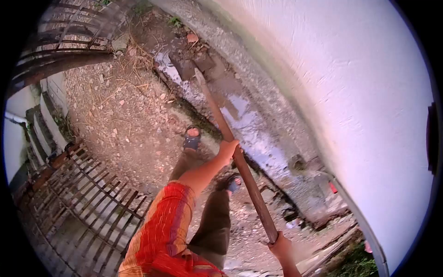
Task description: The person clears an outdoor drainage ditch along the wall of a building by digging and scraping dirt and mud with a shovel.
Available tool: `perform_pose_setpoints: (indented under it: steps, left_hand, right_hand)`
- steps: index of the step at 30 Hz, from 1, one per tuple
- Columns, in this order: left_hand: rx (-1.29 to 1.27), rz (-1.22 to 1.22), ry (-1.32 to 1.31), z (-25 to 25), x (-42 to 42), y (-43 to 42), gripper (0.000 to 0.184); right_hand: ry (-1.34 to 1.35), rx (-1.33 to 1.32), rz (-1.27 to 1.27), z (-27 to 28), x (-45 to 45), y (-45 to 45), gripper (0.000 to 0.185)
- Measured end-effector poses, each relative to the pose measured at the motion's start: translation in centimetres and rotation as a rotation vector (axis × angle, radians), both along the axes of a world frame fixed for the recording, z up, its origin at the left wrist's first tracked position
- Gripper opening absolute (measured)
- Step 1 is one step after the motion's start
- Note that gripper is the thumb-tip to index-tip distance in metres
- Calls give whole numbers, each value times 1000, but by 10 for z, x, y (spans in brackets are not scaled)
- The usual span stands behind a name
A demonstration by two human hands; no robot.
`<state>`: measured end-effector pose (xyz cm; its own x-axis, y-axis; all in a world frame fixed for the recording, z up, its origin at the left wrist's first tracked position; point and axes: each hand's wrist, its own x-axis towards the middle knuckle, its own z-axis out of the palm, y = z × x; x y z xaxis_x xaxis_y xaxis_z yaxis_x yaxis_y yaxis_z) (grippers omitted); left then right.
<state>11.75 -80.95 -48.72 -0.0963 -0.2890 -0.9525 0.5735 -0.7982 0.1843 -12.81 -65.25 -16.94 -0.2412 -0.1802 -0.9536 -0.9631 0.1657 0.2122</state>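
A long wooden handle [251, 187] runs diagonally across the view, with a flat dark blade [183, 68] at its far end, down in the wet channel. My left hand [228, 150] is wrapped round the handle near its middle. Closer to the handle's near end, at the lower right, my right hand [281, 247] grips it. Shallow water and mud [258, 138] lie in the channel beneath the handle.
A white wall [360, 92] rises along the right. Bamboo lattice [92, 198] stands at the lower left, more slats [69, 60] at the upper left. My sandalled feet [191, 138] are on gravelly ground [120, 115] beside the channel's edge. A brick piece [192, 38] lies beyond the blade.
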Motion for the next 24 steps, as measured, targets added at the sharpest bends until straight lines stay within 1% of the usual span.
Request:
perform_pose_setpoints:
  steps: [1, 2, 3, 5, 7, 8, 11, 12, 13, 15, 16, 17, 18, 19, 21, 22, 24]
  left_hand:
    - [19, -23, -7, -6, 11, 12, 14]
    - [-9, -45, 64, -14, 16, 20, 14]
    - [-39, -60, 138, -22, 18, 26, 17]
    - [3, -86, 114, -23, 18, 28, 15]
    - [-28, -69, 107, -31, 18, 27, 14]
    - [-39, -42, 143, -43, 17, 32, 14]
    - [-73, -44, 61, -75, 11, 26, 14]
    - [29, 69, -2, -79, 3, 20, 14]
    - [25, 77, -1, -81, -2, 19, 14]
    - [13, 105, -97, -80, -13, 23, 15]
    - [-3, 113, -95, -82, -19, 25, 15]
    - [-3, 139, -173, -83, -23, 33, 16]
    - [-2, 175, -261, -81, -21, 43, 18]
    - [-15, 202, -280, -70, -18, 48, 18]
    - [-39, 218, -249, -39, -14, 62, 16]
    - [-51, 249, -266, -31, -11, 74, 16]
    - [-101, 291, -179, -14, -7, 98, 13]
  right_hand:
    - [-23, -61, -56, -7, 9, 18, 44]
    - [-38, -124, -106, -13, 14, 32, 44]
    - [-32, -108, -116, -20, 17, 43, 44]
    - [5, -183, -78, -31, 19, 59, 42]
    - [32, -171, -85, -53, 12, 73, 41]
    - [34, -170, -72, -61, 7, 76, 42]
    - [18, -196, -35, -88, -9, 83, 45]
    - [42, -199, -21, -93, -14, 82, 46]
    - [71, -196, -9, -93, -18, 81, 47]
    - [61, -249, -17, -89, -24, 83, 48]
    - [48, -237, 15, -93, -29, 88, 49]
    - [29, -223, 50, -96, -33, 94, 51]
    - [-1, -226, 28, -96, -37, 104, 50]
    - [-24, -241, 50, -95, -38, 114, 50]
    - [1, -247, 24, -90, -40, 139, 48]
    - [27, -223, 41, -85, -41, 149, 47]
    - [42, -226, 71, -67, -40, 163, 44]
